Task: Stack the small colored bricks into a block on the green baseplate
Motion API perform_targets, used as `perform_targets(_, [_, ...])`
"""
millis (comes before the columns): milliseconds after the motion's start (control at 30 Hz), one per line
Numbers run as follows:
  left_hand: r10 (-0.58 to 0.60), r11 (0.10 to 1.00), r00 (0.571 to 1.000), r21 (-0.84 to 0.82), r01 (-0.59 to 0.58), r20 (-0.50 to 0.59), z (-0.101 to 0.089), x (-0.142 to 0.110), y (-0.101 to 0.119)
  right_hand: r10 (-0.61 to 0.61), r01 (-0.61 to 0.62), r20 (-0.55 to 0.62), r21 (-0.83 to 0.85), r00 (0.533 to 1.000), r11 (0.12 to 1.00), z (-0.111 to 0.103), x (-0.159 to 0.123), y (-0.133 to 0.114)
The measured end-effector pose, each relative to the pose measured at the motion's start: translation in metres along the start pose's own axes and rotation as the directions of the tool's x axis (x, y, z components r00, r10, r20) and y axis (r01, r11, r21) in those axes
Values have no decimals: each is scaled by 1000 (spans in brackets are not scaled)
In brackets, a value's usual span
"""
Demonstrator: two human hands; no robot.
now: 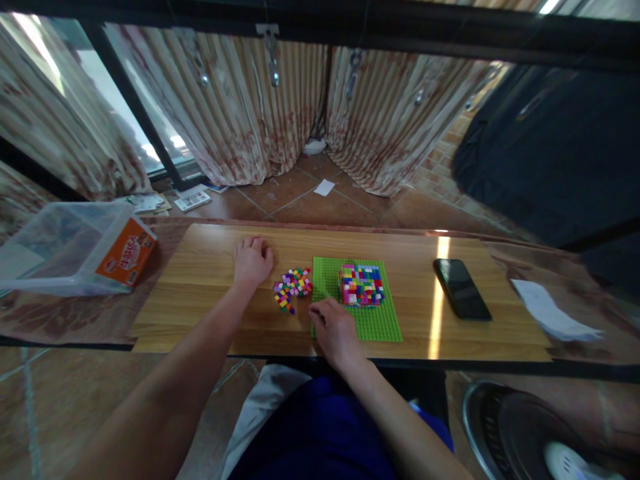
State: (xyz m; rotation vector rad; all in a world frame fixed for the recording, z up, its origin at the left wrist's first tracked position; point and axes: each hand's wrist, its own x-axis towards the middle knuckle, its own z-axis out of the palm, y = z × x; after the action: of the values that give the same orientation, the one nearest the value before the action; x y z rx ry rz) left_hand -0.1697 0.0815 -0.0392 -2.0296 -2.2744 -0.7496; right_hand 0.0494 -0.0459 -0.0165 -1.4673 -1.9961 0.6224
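Note:
My left hand (253, 261) rests palm down on the wooden board, its fingers loosely bent and nothing visible in them. To its right lies a loose heap of small coloured toy bricks (294, 287). My right hand (336, 328) is over the left front part of a green baseplate (373, 325), thumb and fingertips drawn together in a pinch. Whatever may be between those fingertips is too small to make out. On the baseplate, just beyond that hand, stands a block built from many-coloured bricks (361, 285).
A black phone (463, 289) lies right of the baseplate, with white papers (555, 310) farther right. At the left stands a clear plastic box (75, 250) with an orange label. Curtains (225, 113) hang beyond the table, and a round fan-like thing (530, 433) is at lower right.

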Motion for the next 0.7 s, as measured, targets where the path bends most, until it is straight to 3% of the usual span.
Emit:
perform_targets(133, [-2, 1000, 1000, 2, 2, 1, 0, 1, 0, 21, -7, -92, 153, 996, 988, -17, -19, 7])
perform_targets(267, [1, 1000, 1000, 17, -1, 4, -2, 1, 1, 59, -17, -203, 204, 977, 979, -40, -32, 20])
perform_targets(467, [16, 999, 1000, 44, -16, -2, -2, 1, 0, 205, -115, -445, 221, 872, 969, -63, -27, 40])
perform_targets(567, [27, 999, 1000, 47, -27, -8, -1, 1, -1, 237, -144, -487, 221, 840, 965, -65, -19, 48])
perform_targets(700, [27, 998, 1000, 50, -27, -8, 1, 2, -3, 259, -166, -480, 229, 838, 959, -65, -11, 56])
